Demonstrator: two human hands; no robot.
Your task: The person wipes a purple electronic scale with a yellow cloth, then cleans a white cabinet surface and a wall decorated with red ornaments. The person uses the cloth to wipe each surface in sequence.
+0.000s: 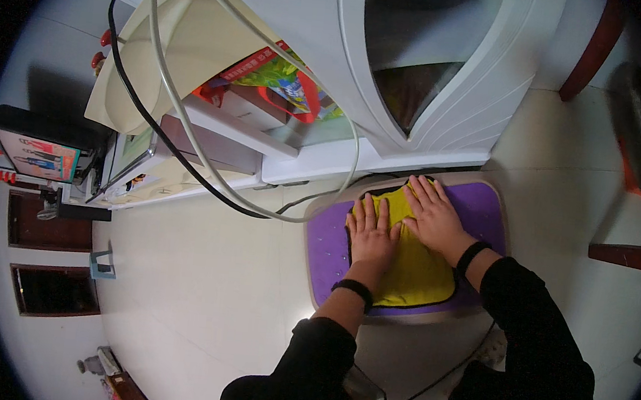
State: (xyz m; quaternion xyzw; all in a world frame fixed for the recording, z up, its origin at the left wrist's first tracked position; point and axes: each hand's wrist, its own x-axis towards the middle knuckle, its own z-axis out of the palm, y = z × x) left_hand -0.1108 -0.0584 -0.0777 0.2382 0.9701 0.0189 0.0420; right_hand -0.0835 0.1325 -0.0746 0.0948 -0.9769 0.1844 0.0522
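A yellow cloth with dark edging (414,271) lies spread on a purple cushioned top (477,205) of a low stool or box with a pale rim. Both palms face down on the cloth. My left hand (373,233) presses flat near its left edge, fingers spread. My right hand (435,214) lies flat on its upper right part, fingers slightly apart and thumb pointing towards the left hand. Small drops or specks show on the purple surface at the left. Neither hand grips anything.
A white cabinet (359,152) stands beyond the stool, with a colourful bag (295,92) on its shelf. White (209,164) and black cables (150,119) loop across the upper left view. Dark red wooden furniture legs (627,258) stand at the right. A small blue stool (102,265) is far left.
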